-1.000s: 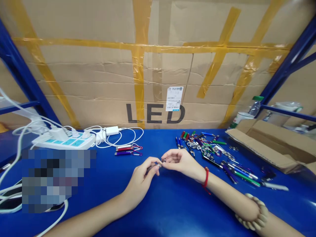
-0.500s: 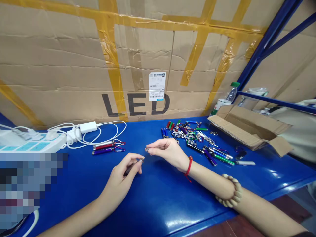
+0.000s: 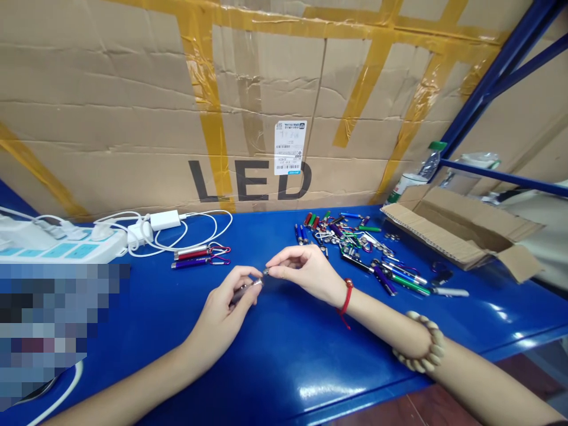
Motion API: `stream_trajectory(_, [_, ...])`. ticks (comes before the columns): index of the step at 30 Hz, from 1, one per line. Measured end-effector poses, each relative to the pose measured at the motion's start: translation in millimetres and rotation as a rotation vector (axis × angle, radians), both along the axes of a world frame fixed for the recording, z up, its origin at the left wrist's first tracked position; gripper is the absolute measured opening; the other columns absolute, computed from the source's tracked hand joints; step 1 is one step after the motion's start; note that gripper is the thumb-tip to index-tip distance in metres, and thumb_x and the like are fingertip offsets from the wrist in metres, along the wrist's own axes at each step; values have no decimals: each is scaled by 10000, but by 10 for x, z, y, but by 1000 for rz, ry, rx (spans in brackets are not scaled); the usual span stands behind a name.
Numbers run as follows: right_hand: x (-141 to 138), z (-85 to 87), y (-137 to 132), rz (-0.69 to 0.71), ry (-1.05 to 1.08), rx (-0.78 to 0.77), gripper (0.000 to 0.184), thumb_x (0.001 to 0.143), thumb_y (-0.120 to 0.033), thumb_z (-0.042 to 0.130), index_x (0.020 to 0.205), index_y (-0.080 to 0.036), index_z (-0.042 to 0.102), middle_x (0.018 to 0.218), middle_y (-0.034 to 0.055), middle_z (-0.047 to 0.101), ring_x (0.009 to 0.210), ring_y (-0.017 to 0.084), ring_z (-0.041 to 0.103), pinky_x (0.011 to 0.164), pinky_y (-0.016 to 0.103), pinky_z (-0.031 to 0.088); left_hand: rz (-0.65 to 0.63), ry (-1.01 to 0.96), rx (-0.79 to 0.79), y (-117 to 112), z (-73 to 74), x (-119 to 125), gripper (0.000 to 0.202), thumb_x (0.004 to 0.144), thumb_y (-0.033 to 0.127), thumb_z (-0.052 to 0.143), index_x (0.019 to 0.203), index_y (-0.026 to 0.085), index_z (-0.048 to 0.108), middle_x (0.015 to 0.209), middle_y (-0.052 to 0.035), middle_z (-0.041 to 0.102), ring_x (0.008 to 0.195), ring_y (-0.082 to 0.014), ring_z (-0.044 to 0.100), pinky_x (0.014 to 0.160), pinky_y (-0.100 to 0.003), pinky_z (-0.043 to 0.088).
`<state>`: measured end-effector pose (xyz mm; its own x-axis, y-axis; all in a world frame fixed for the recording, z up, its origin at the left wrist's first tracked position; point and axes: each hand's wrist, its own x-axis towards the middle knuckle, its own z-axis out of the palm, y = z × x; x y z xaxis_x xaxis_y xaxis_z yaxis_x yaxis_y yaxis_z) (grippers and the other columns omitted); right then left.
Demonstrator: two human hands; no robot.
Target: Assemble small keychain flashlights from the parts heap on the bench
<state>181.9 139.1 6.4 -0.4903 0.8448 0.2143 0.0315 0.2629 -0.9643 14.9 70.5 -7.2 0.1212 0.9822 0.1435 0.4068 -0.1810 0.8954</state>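
Note:
My left hand is closed around a small dark flashlight tube, its silvery end pointing toward my right hand. Between thumb and fingertips, my right hand pinches a tiny round metal piece, too small to tell if it is a button cell or a cap. That piece is right at the tube's end; whether they touch I cannot tell. Left of the hands lie a purple flashlight and a red flashlight with carabiner clips, beside a silver one.
Loose flashlights, clips and small metal parts form a pile at the right back. An open cardboard box and a plastic bottle stand beyond it. White cables and a power strip occupy the left. A big carton walls the back.
My hands have come closer together, bringing the metal piece up to the tube's end. The camera view has shifted slightly.

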Motion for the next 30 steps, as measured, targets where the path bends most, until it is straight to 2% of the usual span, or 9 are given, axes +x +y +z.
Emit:
stream_trajectory(5, [5, 11, 3, 20, -69, -1, 201, 618, -316, 719, 731, -150, 704, 658, 20, 662, 536, 91, 559, 504, 195, 421, 1, -59, 19, -7, 24, 19, 178, 819, 320, 472, 926, 182, 503, 718, 12, 559, 655, -110, 546, 568, -189, 414])
stream_trajectory(9, [32, 55, 0, 114, -60, 4, 146, 567, -254, 756, 655, -154, 695, 692, 22, 670, 619, 109, 590, 557, 201, 438, 5, -80, 39, -30, 31, 11, 163, 805, 283, 481, 872, 155, 557, 709, -4, 603, 621, -108, 568, 555, -190, 440])
stream_trajectory(12, [54, 82, -3, 169, -86, -59, 136, 550, -223, 764, 624, -143, 683, 674, 18, 664, 609, 99, 581, 550, 195, 429, -14, -90, 85, -48, 3, 6, 117, 798, 248, 491, 806, 150, 555, 759, -17, 639, 630, -105, 592, 555, -181, 457])
stream_trajectory(15, [56, 72, -1, 182, -129, -188, 182, 492, -179, 784, 600, -119, 650, 604, 0, 637, 553, 71, 546, 534, 177, 413, -58, -91, 139, -57, -31, 4, 72, 785, 213, 519, 768, 148, 545, 820, -29, 663, 661, -107, 617, 579, -171, 476])
stream_trajectory(20, [33, 3, 2, 232, -109, -371, 331, 427, -134, 801, 581, -106, 509, 535, -54, 552, 490, 30, 471, 474, 140, 367, -126, -37, 246, -72, -63, -17, 54, 805, 172, 527, 803, 148, 575, 808, -24, 659, 698, -102, 616, 589, -147, 473])
stream_trajectory(24, [41, -23, -2, 266, -117, -371, 400, 418, -114, 803, 623, -115, 460, 583, -67, 519, 521, 25, 462, 482, 130, 370, -183, 49, 336, -79, -71, -47, 78, 818, 154, 520, 799, 141, 594, 800, -32, 650, 724, -116, 606, 611, -164, 465])
stream_trajectory(27, [48, -43, 3, 302, -119, -362, 416, 436, -147, 807, 672, -120, 466, 639, -59, 509, 544, 27, 466, 491, 133, 378, -243, 101, 368, -73, -54, -60, 145, 825, 130, 501, 901, 155, 622, 840, -31, 655, 748, -116, 603, 652, -172, 460])
stream_trajectory(30, [35, -77, 13, 268, -98, -338, 417, 463, -216, 809, 711, -122, 487, 666, -49, 501, 557, 30, 466, 500, 136, 377, -209, 110, 341, -61, -23, -55, 212, 836, 127, 484, 974, 165, 640, 814, -24, 655, 705, -105, 594, 661, -172, 452])
